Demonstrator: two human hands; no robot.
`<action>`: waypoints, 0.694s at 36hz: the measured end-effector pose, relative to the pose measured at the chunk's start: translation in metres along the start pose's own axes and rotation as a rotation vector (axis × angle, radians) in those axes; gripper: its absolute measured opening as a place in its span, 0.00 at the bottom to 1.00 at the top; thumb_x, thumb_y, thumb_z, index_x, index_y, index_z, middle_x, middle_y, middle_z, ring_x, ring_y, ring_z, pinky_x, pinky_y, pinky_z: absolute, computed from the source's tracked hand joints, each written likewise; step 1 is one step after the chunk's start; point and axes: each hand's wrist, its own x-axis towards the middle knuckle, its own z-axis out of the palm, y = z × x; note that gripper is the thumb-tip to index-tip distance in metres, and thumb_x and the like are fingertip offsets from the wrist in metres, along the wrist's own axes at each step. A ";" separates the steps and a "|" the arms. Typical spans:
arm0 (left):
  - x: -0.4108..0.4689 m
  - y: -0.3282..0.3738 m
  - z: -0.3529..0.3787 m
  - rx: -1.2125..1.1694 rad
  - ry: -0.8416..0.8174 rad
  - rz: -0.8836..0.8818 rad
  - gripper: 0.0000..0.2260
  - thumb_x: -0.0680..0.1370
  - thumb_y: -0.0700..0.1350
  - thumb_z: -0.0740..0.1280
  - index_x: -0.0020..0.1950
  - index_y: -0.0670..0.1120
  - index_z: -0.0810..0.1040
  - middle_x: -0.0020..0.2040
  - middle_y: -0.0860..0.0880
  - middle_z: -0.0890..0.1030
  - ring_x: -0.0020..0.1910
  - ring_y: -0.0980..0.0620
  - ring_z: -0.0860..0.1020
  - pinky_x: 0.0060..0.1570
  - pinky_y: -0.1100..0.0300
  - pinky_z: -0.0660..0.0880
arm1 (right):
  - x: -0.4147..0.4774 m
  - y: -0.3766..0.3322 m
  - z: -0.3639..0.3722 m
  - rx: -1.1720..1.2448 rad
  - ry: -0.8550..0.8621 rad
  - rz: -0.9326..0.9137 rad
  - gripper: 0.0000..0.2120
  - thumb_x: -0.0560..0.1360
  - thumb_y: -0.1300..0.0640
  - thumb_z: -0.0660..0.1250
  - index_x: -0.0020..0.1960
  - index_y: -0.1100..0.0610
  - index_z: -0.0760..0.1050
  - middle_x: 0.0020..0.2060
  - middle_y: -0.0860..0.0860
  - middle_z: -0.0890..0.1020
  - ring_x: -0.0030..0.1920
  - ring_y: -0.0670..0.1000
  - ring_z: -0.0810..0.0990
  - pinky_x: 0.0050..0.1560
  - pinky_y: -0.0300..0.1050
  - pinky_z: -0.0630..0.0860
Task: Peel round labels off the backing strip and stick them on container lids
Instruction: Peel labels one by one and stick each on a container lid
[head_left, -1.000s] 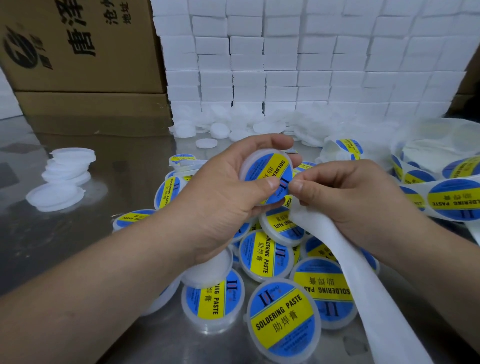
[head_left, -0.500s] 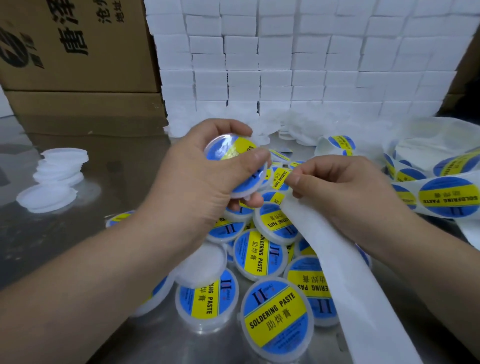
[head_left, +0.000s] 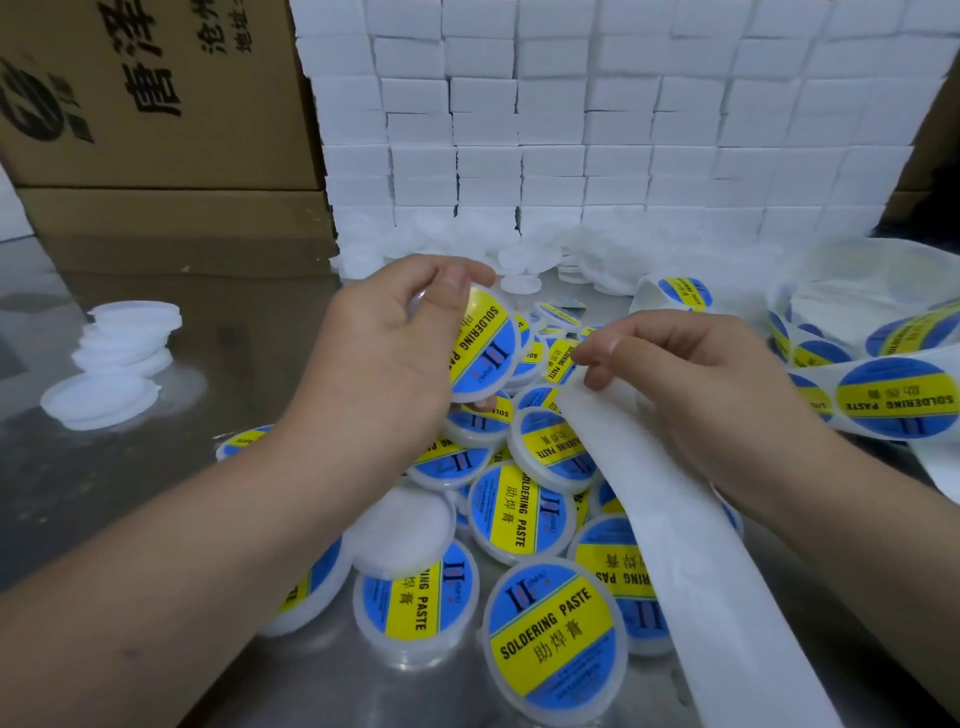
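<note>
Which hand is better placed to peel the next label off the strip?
Right, likely: the right hand pinches the backing strip at its upper end; the left hand grips a labelled lid.

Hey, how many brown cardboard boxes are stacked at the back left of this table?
2: a printed upper box resting on a plain lower box. Far right, brown edges may be more boxes.

Front lid (head_left: 556, 631) at 6 o'clock reads "SOLDERING PASTE", "助焊膏" and "II". The held lid (head_left: 485, 345) in the left hand (head_left: 384, 358) shows the same. A label (head_left: 896, 397) at 3 o'clock reads "SOLDERING PASTE" upside down. The box (head_left: 156, 93) at 10 o'clock bears "唐泽".
</note>
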 end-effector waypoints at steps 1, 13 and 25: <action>0.001 -0.002 0.000 0.010 0.006 0.018 0.14 0.80 0.48 0.58 0.40 0.56 0.79 0.33 0.35 0.73 0.26 0.44 0.74 0.21 0.69 0.70 | 0.000 0.000 0.000 0.000 0.000 0.001 0.08 0.68 0.45 0.68 0.35 0.48 0.81 0.39 0.51 0.82 0.44 0.52 0.79 0.35 0.36 0.69; 0.010 -0.016 -0.004 0.528 -0.136 0.047 0.13 0.78 0.55 0.50 0.60 0.61 0.67 0.43 0.65 0.69 0.52 0.59 0.65 0.45 0.63 0.61 | 0.000 0.002 0.000 0.003 -0.030 -0.020 0.07 0.71 0.50 0.67 0.37 0.50 0.80 0.39 0.54 0.82 0.46 0.50 0.79 0.34 0.27 0.69; 0.018 -0.017 -0.008 0.868 -0.024 0.245 0.18 0.78 0.50 0.58 0.68 0.53 0.69 0.52 0.55 0.76 0.58 0.50 0.69 0.57 0.55 0.61 | -0.003 0.000 -0.001 0.203 -0.169 -0.058 0.08 0.64 0.54 0.65 0.38 0.45 0.82 0.39 0.44 0.84 0.44 0.40 0.81 0.46 0.33 0.76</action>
